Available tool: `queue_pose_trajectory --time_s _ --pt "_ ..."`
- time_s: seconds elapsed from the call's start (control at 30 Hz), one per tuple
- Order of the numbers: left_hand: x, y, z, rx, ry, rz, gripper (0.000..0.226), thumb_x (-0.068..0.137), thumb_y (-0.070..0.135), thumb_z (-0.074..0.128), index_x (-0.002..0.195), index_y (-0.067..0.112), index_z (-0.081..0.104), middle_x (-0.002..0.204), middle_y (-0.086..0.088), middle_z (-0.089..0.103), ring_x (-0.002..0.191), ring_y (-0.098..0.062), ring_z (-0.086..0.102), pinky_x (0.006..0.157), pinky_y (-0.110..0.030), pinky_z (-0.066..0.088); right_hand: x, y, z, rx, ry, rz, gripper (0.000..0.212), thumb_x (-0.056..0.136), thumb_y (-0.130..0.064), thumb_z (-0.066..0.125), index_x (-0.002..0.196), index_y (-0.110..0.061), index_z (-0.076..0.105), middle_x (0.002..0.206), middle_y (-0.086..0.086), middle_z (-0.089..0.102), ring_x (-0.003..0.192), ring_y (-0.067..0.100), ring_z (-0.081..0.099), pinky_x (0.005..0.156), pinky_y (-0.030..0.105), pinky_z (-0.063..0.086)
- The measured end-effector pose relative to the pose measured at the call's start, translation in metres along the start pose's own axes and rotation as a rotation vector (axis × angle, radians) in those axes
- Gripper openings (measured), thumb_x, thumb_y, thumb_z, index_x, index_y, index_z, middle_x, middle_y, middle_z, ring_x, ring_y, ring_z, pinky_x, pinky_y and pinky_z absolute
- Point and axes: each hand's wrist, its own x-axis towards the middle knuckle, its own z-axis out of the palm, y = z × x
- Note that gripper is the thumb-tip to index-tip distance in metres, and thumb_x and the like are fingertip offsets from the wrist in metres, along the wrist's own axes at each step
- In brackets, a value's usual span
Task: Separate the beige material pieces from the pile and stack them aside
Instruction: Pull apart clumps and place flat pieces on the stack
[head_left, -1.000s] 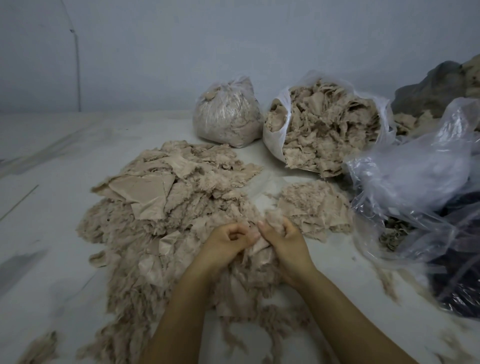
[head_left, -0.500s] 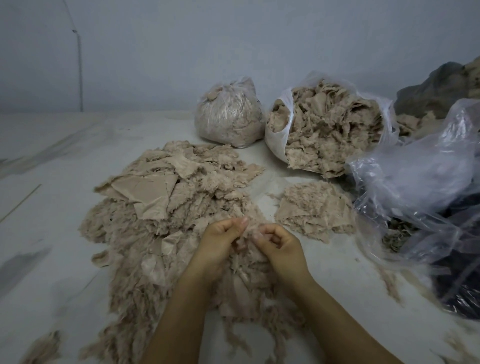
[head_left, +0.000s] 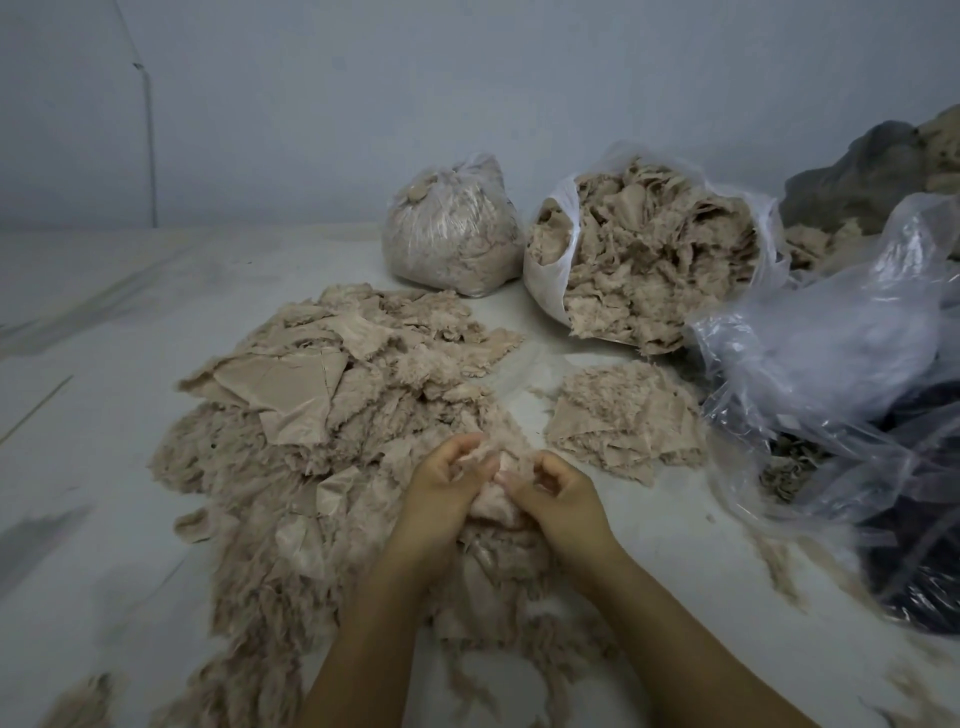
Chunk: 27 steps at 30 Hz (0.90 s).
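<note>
Moved: both hands have drawn slightly nearer the person since a second ago, thumbs now parting the tuft.
Left hand (head_left: 441, 483): fingers curled, pinching a fluffy beige piece (head_left: 496, 499) at the big pile (head_left: 332, 415)'s near right edge.
Right hand (head_left: 558, 491): curled, pinching the same piece, probably to tease it free.
Stack (head_left: 623, 415): sorted pieces, just right of the pile, close for quick drops.
Bags: open bag (head_left: 654, 260) and tied bag (head_left: 452, 228) toward the floor's far edge.
</note>
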Motion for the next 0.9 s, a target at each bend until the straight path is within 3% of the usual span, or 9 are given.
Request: queue_pose_trajectory --time_s 0.07,0.17,0.33,0.4,0.53,0.73,0.8,0.87,0.9 --pt "0.001 0.000 0.000 0.136 0.139 0.082 0.020 0.091 0.003 0.058 0.099 0.020 0.063 0.099 -0.005 0.067 0.083 -0.016 0.066 0.064 -0.022 0.053 0.001 0.000 0.002 0.128 0.115 -0.001 0.012 0.083 -0.011 0.071 0.080 -0.009 0.061 0.070 0.008 0.064 0.062 0.019 0.062 0.058 0.030 0.055" --pt "0.004 0.003 -0.006 0.048 0.282 0.089 0.014 0.091 0.002 0.057 0.102 0.009 0.061 0.082 -0.005 0.063 0.070 -0.012 0.061 0.060 -0.018 0.051 0.005 0.000 -0.004 0.265 0.256 -0.034 0.011 0.088 -0.004 0.064 0.079 -0.008 0.059 0.059 0.000 0.064 0.047 0.010 0.059 0.047 0.021 0.052" --pt "0.003 0.011 -0.007 -0.166 0.089 -0.233 0.041 0.078 0.017 0.072 0.113 0.005 0.055 0.108 -0.014 0.066 0.080 -0.019 0.068 0.059 -0.027 0.055 0.001 -0.004 -0.006 0.236 0.146 -0.136 0.009 0.088 -0.003 0.063 0.081 -0.007 0.058 0.065 -0.003 0.064 0.062 0.008 0.061 0.060 0.020 0.053" --pt "0.000 0.012 -0.001 -0.171 0.028 -0.284 0.036 0.082 0.016 0.069 0.112 0.001 0.057 0.102 -0.013 0.071 0.074 -0.017 0.071 0.054 -0.025 0.055 -0.001 -0.004 -0.004 0.214 0.075 -0.158 0.011 0.086 -0.002 0.065 0.080 -0.008 0.057 0.070 0.001 0.061 0.067 0.011 0.059 0.063 0.023 0.052" --pt "0.005 0.016 -0.004 -0.303 0.224 -0.111 0.012 0.092 0.006 0.054 0.084 0.000 0.061 0.068 -0.013 0.067 0.056 -0.020 0.065 0.050 -0.026 0.053 -0.004 0.000 -0.013 0.285 0.116 -0.101 0.018 0.080 0.000 0.069 0.073 -0.009 0.056 0.066 0.004 0.061 0.064 0.017 0.058 0.064 0.030 0.051" --pt "0.009 0.017 -0.004 -0.006 0.310 0.095 0.017 0.096 0.010 0.051 0.079 0.009 0.055 0.078 -0.015 0.057 0.070 -0.023 0.051 0.071 -0.037 0.045 -0.012 0.012 -0.024 0.125 0.113 -0.070 0.023 0.083 0.007 0.064 0.070 -0.008 0.053 0.057 0.000 0.055 0.053 0.013 0.049 0.051 0.020 0.043" --pt "0.007 0.018 -0.005 0.028 0.298 0.121 0.017 0.096 0.011 0.051 0.080 0.013 0.057 0.073 -0.010 0.059 0.065 -0.021 0.053 0.064 -0.033 0.046 -0.011 0.011 -0.026 0.065 0.094 -0.049 0.017 0.087 0.004 0.059 0.079 -0.010 0.054 0.064 0.001 0.052 0.057 0.012 0.048 0.052 0.021 0.042" --pt "0.006 0.019 -0.005 0.054 0.251 0.138 0.015 0.096 0.011 0.051 0.083 0.016 0.057 0.070 -0.006 0.057 0.062 -0.019 0.051 0.059 -0.030 0.045 -0.009 0.006 -0.025 0.071 0.098 -0.002 0.006 0.092 -0.015 0.058 0.097 -0.013 0.055 0.080 0.002 0.056 0.064 0.007 0.057 0.057 0.021 0.050" --pt "0.005 0.019 -0.003 0.043 0.225 0.136 0.014 0.096 0.010 0.051 0.086 0.017 0.057 0.072 -0.005 0.058 0.064 -0.019 0.052 0.060 -0.030 0.046 -0.007 0.005 -0.024 0.079 0.088 0.028 0.019 0.093 -0.027 0.058 0.108 -0.016 0.054 0.090 0.003 0.059 0.071 0.007 0.061 0.063 0.022 0.054"
